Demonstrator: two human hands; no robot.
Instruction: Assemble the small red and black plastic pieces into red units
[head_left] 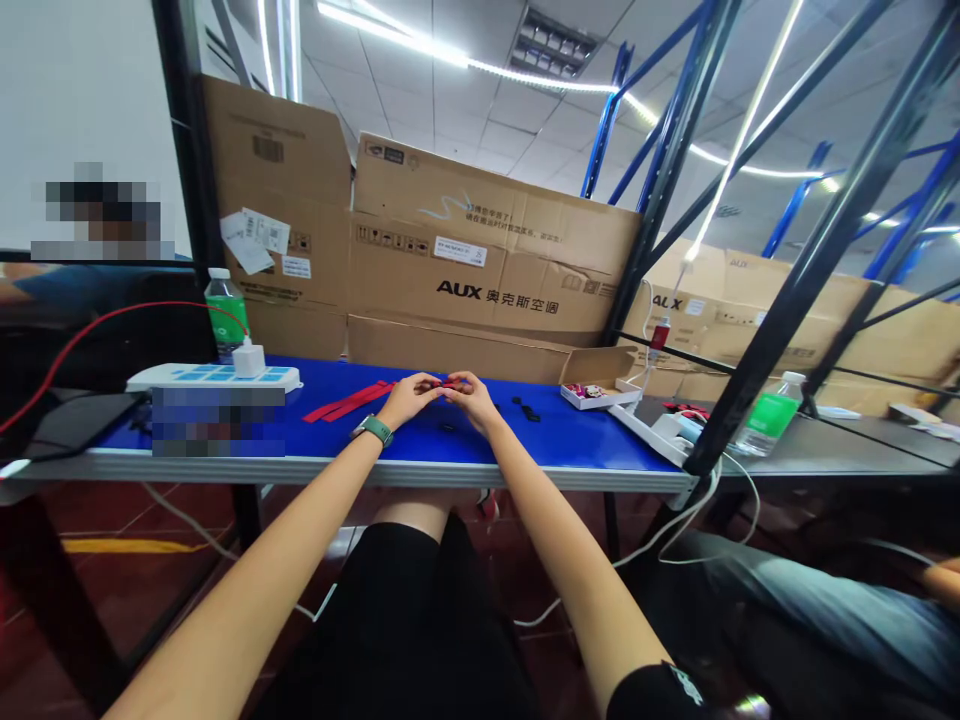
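Note:
Over the blue tabletop (pixel 600 435), my left hand (pixel 409 398) and my right hand (pixel 471 400) meet with curled fingers. A small piece of red strap (pixel 453 383) shows between the fingertips, and both hands pinch it. Its exact shape is mostly hidden by the fingers. Long flat red straps (pixel 349 402) lie on the table just left of my left hand. Small black parts (pixel 529 411) rest right of my right hand, and another black piece (pixel 448 427) lies below the hands. My left wrist wears a green-banded watch (pixel 375 430).
A white power strip (pixel 214 378) with a plugged-in charger and a green-labelled bottle (pixel 226 315) stand at left. At right are an open small box (pixel 600 392) of colourful items, a dark rack post (pixel 720 400) and another bottle (pixel 772 415). Cardboard (pixel 487 260) walls the back. People sit on both sides.

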